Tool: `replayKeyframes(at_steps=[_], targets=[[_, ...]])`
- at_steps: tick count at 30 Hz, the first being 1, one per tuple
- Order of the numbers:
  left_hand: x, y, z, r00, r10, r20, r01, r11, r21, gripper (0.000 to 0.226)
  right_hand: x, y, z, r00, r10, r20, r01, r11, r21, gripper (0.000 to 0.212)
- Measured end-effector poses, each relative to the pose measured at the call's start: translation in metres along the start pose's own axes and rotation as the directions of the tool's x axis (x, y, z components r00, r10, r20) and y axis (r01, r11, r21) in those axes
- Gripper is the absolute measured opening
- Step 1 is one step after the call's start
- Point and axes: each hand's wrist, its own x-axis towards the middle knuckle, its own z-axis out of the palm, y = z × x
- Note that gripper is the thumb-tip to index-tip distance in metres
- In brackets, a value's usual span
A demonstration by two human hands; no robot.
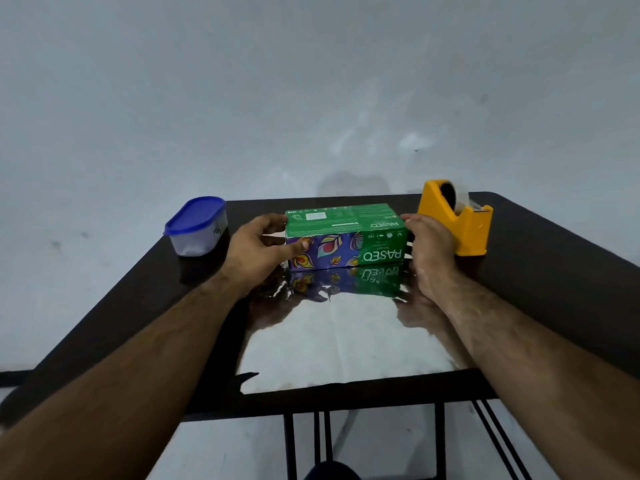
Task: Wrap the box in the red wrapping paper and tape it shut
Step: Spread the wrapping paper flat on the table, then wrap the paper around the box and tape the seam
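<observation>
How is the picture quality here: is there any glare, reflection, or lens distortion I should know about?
In the head view, the shiny wrapping sheet acts like a mirror: it shows a pale glare patch and reflects the Paseo tissue box and both hands; the wide-angle lens bends the dark table edges and stretches the forearms; light is dim and soft, and the wall looks hazy.

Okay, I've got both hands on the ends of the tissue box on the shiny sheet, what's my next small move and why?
Probably slide the box toward you, nearer the middle of the sheet. It sits at the sheet's far edge, with most of the paper lying in front of it, so nothing could fold over the far side. Your left hand and right hand already grip both ends.
</observation>
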Motion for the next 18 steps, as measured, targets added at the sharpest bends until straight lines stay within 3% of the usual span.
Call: replayKeyframes(at_steps=[12,18], targets=[[-0.0010,0.0004,-0.0010,1.000,-0.018,0.011,0.019,0.999,-0.047,0.064,0.0027,0.0009,-0.0063,0.996,0.011,0.083,-0.010,1.000,-0.008,0.019],[0.0025,-0.0004,-0.0032,0.998,-0.005,-0.061,0.004,1.000,-0.014,0.070,0.0076,0.0011,-0.0050,0.997,-0.076,-0.022,0.076,0.997,-0.018,0.011]])
